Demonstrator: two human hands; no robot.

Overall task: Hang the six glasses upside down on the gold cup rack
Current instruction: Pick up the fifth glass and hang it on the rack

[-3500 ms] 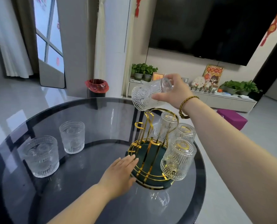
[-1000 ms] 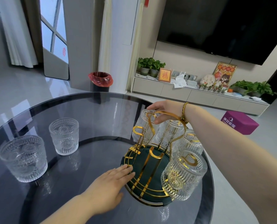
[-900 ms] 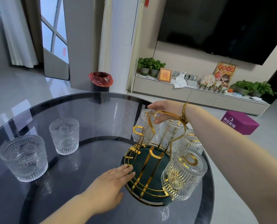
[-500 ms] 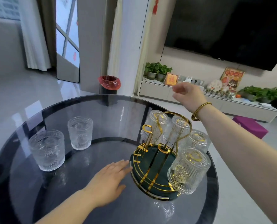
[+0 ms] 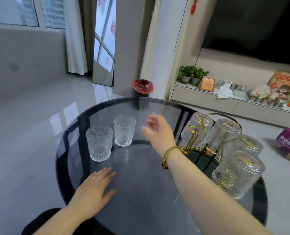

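Four glasses hang inverted on the gold cup rack (image 5: 208,133) at the tabletop's right edge; two upright glasses (image 5: 99,145) remain near its left edge. The right hand (image 5: 159,131) reaches toward them, open and empty (left hand (image 5: 93,189) flat on the glass tabletop (image 5: 141,192)).

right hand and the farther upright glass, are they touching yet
Apart. The head view shows the right hand open above the table, with a strip of dark tabletop between its fingertips and the farther upright glass.
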